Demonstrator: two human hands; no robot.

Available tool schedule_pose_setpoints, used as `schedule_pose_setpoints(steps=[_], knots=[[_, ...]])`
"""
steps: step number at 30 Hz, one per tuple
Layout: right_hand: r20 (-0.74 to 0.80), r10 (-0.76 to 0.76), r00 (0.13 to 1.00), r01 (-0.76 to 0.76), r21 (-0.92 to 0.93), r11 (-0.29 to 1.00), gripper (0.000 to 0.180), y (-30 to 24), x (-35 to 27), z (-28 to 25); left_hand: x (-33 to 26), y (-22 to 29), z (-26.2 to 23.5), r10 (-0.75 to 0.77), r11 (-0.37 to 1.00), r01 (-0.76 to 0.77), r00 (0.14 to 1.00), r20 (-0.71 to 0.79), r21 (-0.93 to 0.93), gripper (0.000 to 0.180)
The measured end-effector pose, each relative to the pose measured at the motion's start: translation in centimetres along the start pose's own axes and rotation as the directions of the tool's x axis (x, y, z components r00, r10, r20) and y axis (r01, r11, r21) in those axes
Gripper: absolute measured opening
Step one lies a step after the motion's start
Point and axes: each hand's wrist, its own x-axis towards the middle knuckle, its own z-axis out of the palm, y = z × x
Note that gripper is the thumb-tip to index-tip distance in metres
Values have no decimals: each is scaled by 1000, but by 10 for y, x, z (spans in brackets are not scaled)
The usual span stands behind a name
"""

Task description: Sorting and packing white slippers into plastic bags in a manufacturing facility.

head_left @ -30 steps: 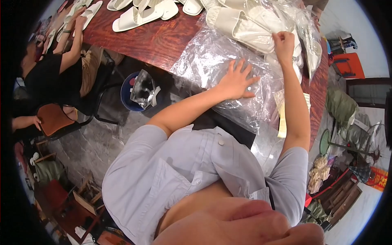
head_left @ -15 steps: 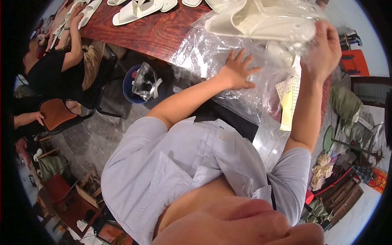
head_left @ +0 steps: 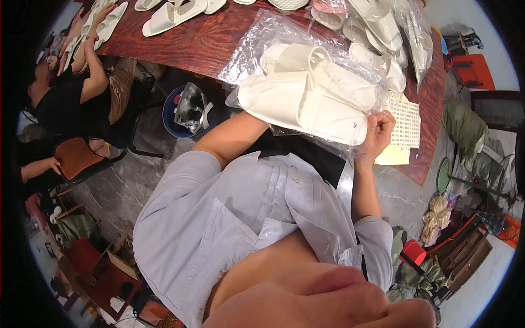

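Observation:
A pair of white slippers (head_left: 306, 104), one overlapping the other, lies in a clear plastic bag (head_left: 254, 49) at the table's near edge. The bag spreads out beyond the slippers on their far left side. My right hand (head_left: 380, 130) is closed at the heel end, its fingers pinching the bag's edge there. My left forearm (head_left: 238, 136) reaches under the toe end; the slippers hide that hand and its fingers. Close to my right hand is a sheet of small printed labels (head_left: 406, 123), with a yellow strip (head_left: 395, 156) below it.
More bagged white slippers (head_left: 377, 24) are heaped at the far right of the reddish wooden table (head_left: 191, 52). Loose white slippers (head_left: 175, 19) lie along its far left. A blue bin (head_left: 175, 123) stands on the floor. At left a person in black (head_left: 65, 93) sits handling slippers.
The bagged slippers have come nearer and to the left, lying flatter. My right hand has moved down and left with them. My spread left hand has gone under the slippers. The label sheet is uncovered.

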Motion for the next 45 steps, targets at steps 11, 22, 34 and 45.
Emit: schedule_pose_setpoints(steps=[11,22,34,45], knots=[[-32,-69,997,62,-186,981,12,32,-9,-11,24,-55,-27,-102,920,107,994,31,-376,60],[118,-149,982,182,-355,917,17,52,-3,5,39,-61,-52,-253,748,220,967,37,-626,55],[131,52,990,2,-377,926,14,55,6,-2,79,-104,-142,-287,312,231,947,140,-921,60],[-16,59,998,-55,191,980,48,-2,10,-23,80,-21,-140,-93,976,81,994,50,204,42]])
